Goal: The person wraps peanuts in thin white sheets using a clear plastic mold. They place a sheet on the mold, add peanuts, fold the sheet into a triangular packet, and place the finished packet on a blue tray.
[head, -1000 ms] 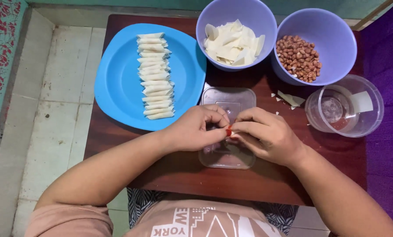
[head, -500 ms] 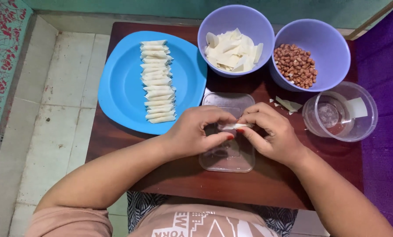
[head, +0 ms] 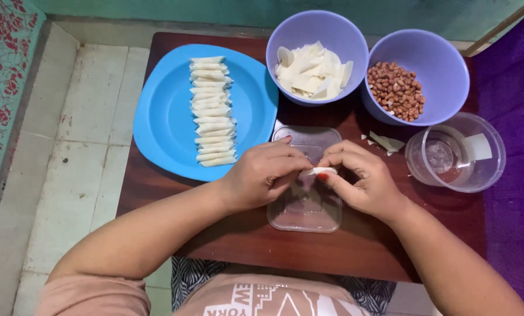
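Between both hands, white wrapper

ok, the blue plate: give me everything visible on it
The blue plate is a rounded-square dish, plastic by its look, with a raised rim. It lies flat on the left part of the dark wooden table, its left edge overhanging the table above the tiled floor. A neat column of pale rolled wrappers lies on it, right of centre. Its right edge sits close to the bowl of wrapper pieces. Neither hand touches it.
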